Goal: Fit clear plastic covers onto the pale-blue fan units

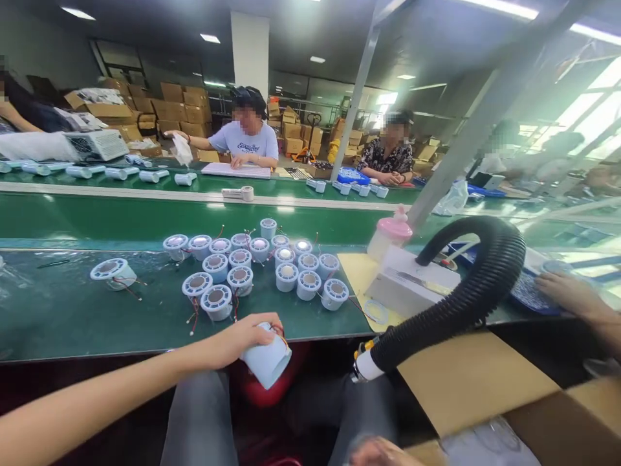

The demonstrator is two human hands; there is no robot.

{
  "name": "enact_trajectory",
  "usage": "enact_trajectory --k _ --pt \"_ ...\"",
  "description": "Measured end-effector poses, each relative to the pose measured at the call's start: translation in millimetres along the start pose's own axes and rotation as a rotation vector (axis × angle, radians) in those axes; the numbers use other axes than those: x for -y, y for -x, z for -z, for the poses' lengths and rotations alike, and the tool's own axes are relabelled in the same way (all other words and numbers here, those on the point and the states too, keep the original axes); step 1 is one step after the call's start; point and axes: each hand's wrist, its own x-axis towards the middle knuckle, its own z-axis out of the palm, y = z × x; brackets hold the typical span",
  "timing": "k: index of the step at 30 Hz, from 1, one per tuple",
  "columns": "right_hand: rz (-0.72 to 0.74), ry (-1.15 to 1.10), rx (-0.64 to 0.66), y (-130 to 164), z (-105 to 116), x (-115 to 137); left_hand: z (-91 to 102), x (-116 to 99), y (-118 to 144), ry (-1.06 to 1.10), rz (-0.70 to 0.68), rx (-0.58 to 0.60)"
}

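White plastic fills my left hand: my fingers are wrapped around a small cylindrical housing with red wires at its top end, held tilted just off the near edge of the green bench and above my lap. My left forearm reaches in from the lower left corner. My right hand shows only as a sliver at the bottom edge, beside an open cardboard box, and I cannot tell whether it is clenched or slack.

On the bench past my left hand stands a cluster of matching housings, upright and close together, some touching, with thin red wires trailing from several. One more housing lies on its side well apart to the left. To the right of the cluster sits a white block on a yellow sheet, with a pink-capped bottle just behind it. A black ribbed hose arches over the block and comes down near my knees.

Another person's hand rests on the bench at the far right. Across the green conveyor, two people sit facing me, with stacked cardboard boxes behind them
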Motion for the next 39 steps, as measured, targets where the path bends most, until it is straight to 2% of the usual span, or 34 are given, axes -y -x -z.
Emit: enact_trajectory --k 3,5,8,11,16,18,21,24,28,31,36,39 --pt "0.123 -0.113 0.358 14.4 -20.7 23.3 -38.6 11.2 2.2 0.234 0.139 0.087" --pt "0.178 -0.051 0.498 11.9 -28.4 37.0 -55.6 16.9 3.1 0.335 0.226 0.136" --pt "0.242 0.136 0.559 1.8 -34.7 51.1 -65.0 21.1 4.3 0.429 0.369 0.159" --pt "0.223 0.224 0.609 -1.9 -38.8 59.4 -61.7 23.2 4.4 0.441 0.449 0.159" --pt "0.184 0.272 0.64 2.5 -42.8 64.0 -58.1 26.8 3.9 0.328 0.41 0.197" --pt "0.121 0.312 0.636 2.2 -44.1 61.2 -61.6 25.9 5.6 0.27 0.371 0.196" --pt "-0.037 0.323 0.684 -0.9 -45.8 53.4 -69.2 19.5 10.9 0.033 0.158 0.198" --pt "-0.182 0.184 0.755 -4.7 -46.0 47.4 -75.1 11.7 16.1 -0.25 -0.037 0.157" --pt "-0.398 -0.068 0.68 -9.0 -43.7 49.8 -78.6 11.4 17.5 -0.222 -0.073 -0.006" --pt "-0.419 -0.225 0.599 -11.8 -41.4 55.1 -79.5 19.6 15.4 -0.132 -0.108 -0.076" --pt "-0.578 -0.339 0.44 -13.1 -40.5 58.5 -78.5 37.0 9.1 -0.132 -0.243 -0.037" --pt "-0.678 -0.416 0.363 -12.7 -40.9 56.8 -78.9 41.7 8.0 -0.109 -0.255 0.029"
